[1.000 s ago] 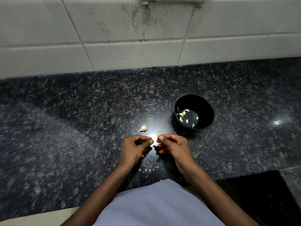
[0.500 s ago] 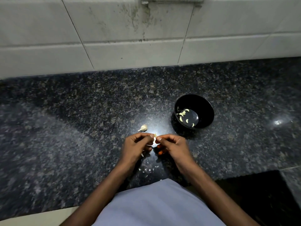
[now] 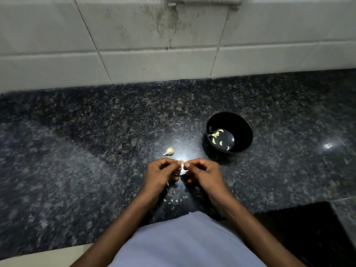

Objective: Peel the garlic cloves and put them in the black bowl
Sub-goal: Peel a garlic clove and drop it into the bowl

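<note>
While your two hands meet over the dark counter (image 3: 77, 151), a small garlic clove (image 3: 182, 162) sits pinched between their fingertips. Your left hand (image 3: 160, 175) has its fingers curled in, thumb and forefinger nipping the clove's left side; your right hand (image 3: 202, 173) mirrors it, thumb tip pressed to the clove's right side, the other fingers folded under. Neither hand is spread at all. The clove is too small to give its long axis with any confidence (only a pale sliver shows between the fingertips), and how much skin is left on it I cannot tell.

What the coming move turns on: the black bowl (image 3: 240, 120) lies ahead and to the right, nearer your right hand, so that hand looks the natural one to carry the clove over once it is bare. Several peeled cloves (image 3: 215, 134) already lie in its bottom. An unpeeled piece of garlic (image 3: 169, 151) waits on the counter just ahead of your left hand, apart from it. Flakes of peel (image 3: 174, 201) are scattered near your wrists.
</note>
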